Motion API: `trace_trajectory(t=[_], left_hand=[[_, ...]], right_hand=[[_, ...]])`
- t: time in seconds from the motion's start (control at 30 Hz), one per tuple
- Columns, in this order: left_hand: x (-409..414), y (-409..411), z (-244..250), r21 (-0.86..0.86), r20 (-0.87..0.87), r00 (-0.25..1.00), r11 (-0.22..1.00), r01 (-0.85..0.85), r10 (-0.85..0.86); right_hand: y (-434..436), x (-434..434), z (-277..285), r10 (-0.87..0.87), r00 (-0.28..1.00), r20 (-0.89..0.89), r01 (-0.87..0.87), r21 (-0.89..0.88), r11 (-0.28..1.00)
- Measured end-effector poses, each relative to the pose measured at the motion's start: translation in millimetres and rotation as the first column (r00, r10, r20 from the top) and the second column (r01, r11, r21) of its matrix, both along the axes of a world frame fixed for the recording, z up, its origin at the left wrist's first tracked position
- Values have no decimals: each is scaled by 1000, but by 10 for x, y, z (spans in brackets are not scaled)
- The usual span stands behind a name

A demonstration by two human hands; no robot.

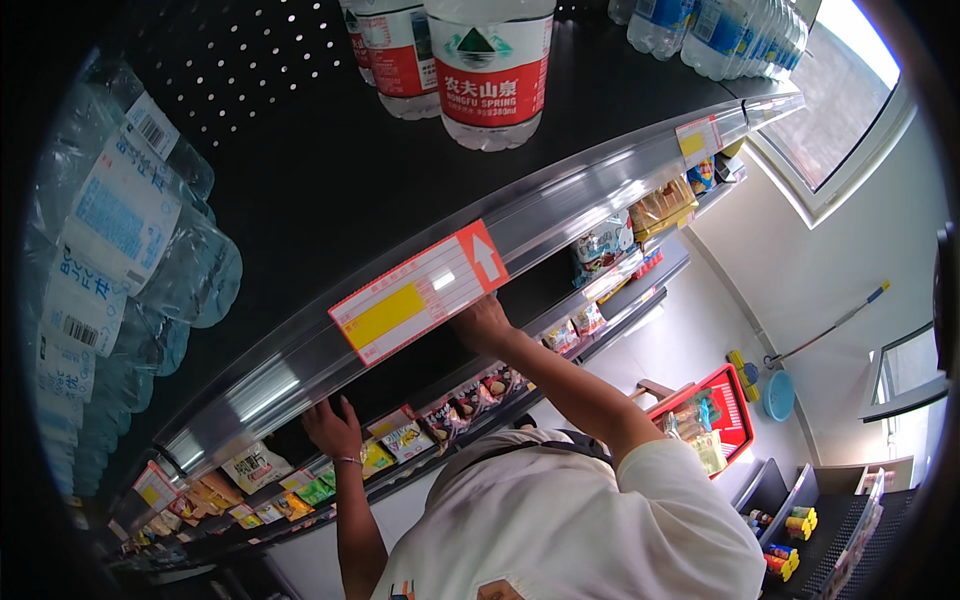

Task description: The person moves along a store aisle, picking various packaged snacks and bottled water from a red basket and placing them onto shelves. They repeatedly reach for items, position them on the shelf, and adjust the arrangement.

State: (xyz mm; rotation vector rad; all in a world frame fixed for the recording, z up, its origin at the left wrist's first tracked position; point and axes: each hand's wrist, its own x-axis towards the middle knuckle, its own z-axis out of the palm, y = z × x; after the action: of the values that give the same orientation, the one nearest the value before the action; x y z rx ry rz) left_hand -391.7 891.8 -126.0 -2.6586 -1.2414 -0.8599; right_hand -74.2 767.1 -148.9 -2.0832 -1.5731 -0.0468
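Note:
My left hand [334,427] is at the underside of the upper shelf's front rail [262,397], fingers apart and nothing visible in it. My right hand [481,324] reaches in below the same rail; its fingers are partly hidden behind a red-edged price card [418,292], so what it touches cannot be told. Red-labelled Nongfu Spring water bottles [491,75] stand on the black upper shelf [315,187]. Below my hands, bagged snacks [409,441] line a lower shelf, with a white snack bag [256,466] left of my left hand.
Clear bottles with white labels [124,217] are stacked at left, blue-labelled bottles [720,37] at upper right. A red shopping basket [739,409] holding packages is behind my right arm. Beyond it are a blue basin [779,396], a mop [832,326] and another shelf unit [840,555].

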Motion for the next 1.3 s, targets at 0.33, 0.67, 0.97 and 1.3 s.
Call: trace_trajectory(t=[0.33,0.67,0.97,1.3], left_hand=[[-24,-71,33,-75,-5,998,996,-56,55],[-197,-5,-431,-366,-231,970,916,-162,79],[-275,172,-1257,-227,-118,992,972,-60,33],[-173,37,-536,-223,47,998,974,-28,40]], right_hand=[[99,1411,1,-376,920,110,383,-55,922],[-309,687,-76,-359,909,213,374,-32,927],[363,-442,-20,-32,976,214,46,-61,997],[1222,-1546,-8,313,930,193,-305,-69,950]])
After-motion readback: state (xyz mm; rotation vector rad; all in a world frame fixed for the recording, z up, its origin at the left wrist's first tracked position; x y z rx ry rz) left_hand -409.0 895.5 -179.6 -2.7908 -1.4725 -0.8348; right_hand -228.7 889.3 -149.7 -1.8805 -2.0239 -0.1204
